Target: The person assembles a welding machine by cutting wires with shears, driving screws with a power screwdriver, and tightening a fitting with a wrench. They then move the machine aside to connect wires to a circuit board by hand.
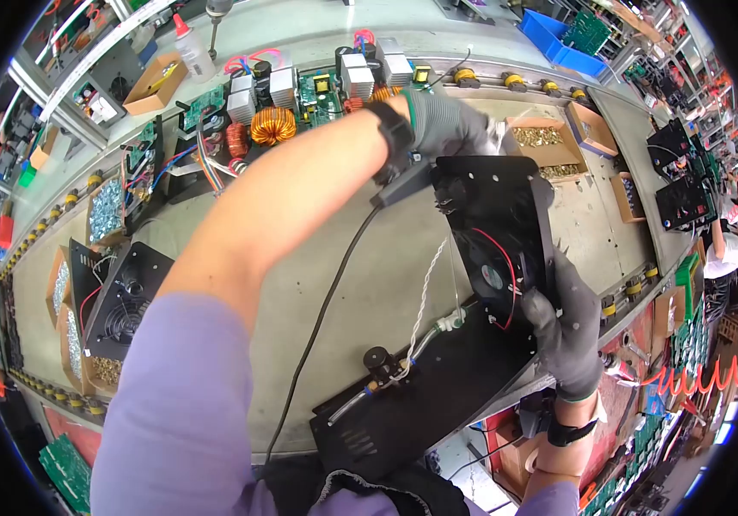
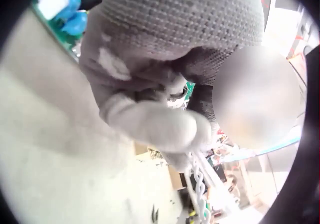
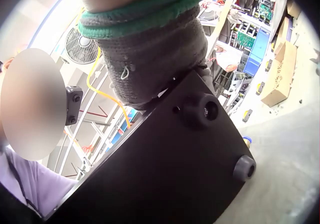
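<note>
My gloved left hand (image 1: 450,125) is raised behind the top of a black metal casing (image 1: 493,172). In the left wrist view its fingers (image 2: 155,126) are curled, and white twisted wires (image 2: 199,189) run out from the fingertips. My right hand (image 1: 566,327), also gloved, grips the casing's lower right side and holds it tilted up. A fan (image 1: 493,275) with red wires sits inside it. Rubber feet (image 3: 202,111) show on its outer face. Below lies a long black panel (image 1: 437,396) carrying a small black part (image 1: 380,363), with tubing and white twisted wire.
Under my left wrist lies a grey corded piece (image 1: 403,185), its black cable (image 1: 321,314) crossing the bench. Circuit boards with copper coils (image 1: 272,125) line the back. Boxes of screws (image 1: 545,142) stand right, another fan panel (image 1: 128,301) left, a blue bin (image 1: 558,43) far back.
</note>
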`<state>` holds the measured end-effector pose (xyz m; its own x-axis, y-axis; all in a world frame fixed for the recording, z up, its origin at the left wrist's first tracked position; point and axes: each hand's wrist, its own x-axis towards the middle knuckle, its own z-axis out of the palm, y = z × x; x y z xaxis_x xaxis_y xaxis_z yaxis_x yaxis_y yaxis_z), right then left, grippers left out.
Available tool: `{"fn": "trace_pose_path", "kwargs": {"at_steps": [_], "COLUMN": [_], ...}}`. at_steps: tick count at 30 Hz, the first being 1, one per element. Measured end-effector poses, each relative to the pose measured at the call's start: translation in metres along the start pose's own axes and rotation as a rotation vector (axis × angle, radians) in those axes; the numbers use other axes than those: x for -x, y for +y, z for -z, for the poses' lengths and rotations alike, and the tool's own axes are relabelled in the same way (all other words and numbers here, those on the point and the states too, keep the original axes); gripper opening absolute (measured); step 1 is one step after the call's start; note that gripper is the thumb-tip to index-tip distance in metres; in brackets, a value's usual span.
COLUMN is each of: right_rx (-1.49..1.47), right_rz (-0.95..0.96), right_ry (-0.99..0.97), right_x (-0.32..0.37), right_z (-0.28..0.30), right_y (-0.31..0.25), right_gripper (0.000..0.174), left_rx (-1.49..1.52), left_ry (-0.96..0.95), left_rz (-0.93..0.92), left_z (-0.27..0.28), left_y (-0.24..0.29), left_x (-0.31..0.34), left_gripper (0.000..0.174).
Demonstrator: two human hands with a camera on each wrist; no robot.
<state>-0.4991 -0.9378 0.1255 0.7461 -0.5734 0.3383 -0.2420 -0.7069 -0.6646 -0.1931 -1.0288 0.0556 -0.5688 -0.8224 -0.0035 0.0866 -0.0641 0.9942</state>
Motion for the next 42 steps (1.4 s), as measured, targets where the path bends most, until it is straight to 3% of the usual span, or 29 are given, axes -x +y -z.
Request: {"fn": "trace_pose_path", "kwargs": {"at_steps": [1,2,4,9,12,17,20,21,23,25,26,29,34,37,39,42], "right_rx": [0.016,0.025,0.089,0.278,0.273,0.352,0.297,0.306,0.457,0.543,0.572,0.594,0.585,0.561,0.539,0.408], "right_rz": [-0.031,0.0,-0.028,-0.112,-0.228,-0.206,-0.178,-0.17,-0.152,-0.129,-0.097,-0.1,-0.14,-0.116,-0.141,-0.128], "right_ry": [-0.055,-0.038,-0.087,-0.299,-0.313,-0.256,-0.123,-0.119,0.015,0.045,0.058,0.064,0.069,0.075,0.055,0.065], "right_x": [-0.007,-0.013,-0.026,-0.055,-0.058,-0.064,-0.076,-0.076,-0.076,-0.075,-0.074,-0.072,-0.072,-0.072,-0.072,-0.073], "right_z": [-0.001,-0.006,-0.009,-0.02,-0.021,-0.015,-0.016,-0.016,-0.021,-0.028,-0.03,-0.031,-0.031,-0.031,-0.031,-0.033], "right_y": [-0.002,0.0,-0.004,-0.008,-0.016,0.006,0.048,0.041,0.02,0.013,0.017,0.019,0.018,0.024,0.02,0.026], "right_gripper": [0.043,0.042,0.042,0.045,0.044,0.044,0.048,0.048,0.046,0.038,0.035,0.031,0.03,0.03,0.031,0.029], "left_rx": [0.248,0.25,0.148,-0.113,-0.414,-0.587,-0.618,-0.791,-0.785,-0.491,-0.261,0.367,0.492,0.384,0.301,0.45], "left_ry": [0.021,0.026,0.0,-0.008,0.333,0.525,0.685,0.755,0.863,0.731,0.686,0.553,0.523,0.54,0.809,0.857], "left_rz": [0.106,0.11,0.222,0.212,0.18,0.153,0.029,-0.055,0.174,0.213,0.354,0.319,0.157,0.226,0.31,0.33], "left_z": [0.0,-0.001,-0.003,-0.005,-0.026,-0.062,-0.095,-0.1,-0.114,-0.13,-0.139,-0.146,-0.152,-0.135,-0.13,-0.103], "left_y": [0.016,0.027,0.044,0.088,0.109,0.133,0.126,0.11,0.074,0.042,0.035,-0.002,0.002,-0.001,0.0,-0.036], "left_x": [0.006,0.012,0.02,0.047,0.069,0.127,0.158,0.161,0.15,0.13,0.113,0.069,0.058,0.105,0.148,0.184], "left_gripper": [0.038,0.038,0.047,0.058,0.053,0.041,0.037,0.036,0.039,0.036,0.036,0.028,0.023,0.023,0.024,0.022]}}
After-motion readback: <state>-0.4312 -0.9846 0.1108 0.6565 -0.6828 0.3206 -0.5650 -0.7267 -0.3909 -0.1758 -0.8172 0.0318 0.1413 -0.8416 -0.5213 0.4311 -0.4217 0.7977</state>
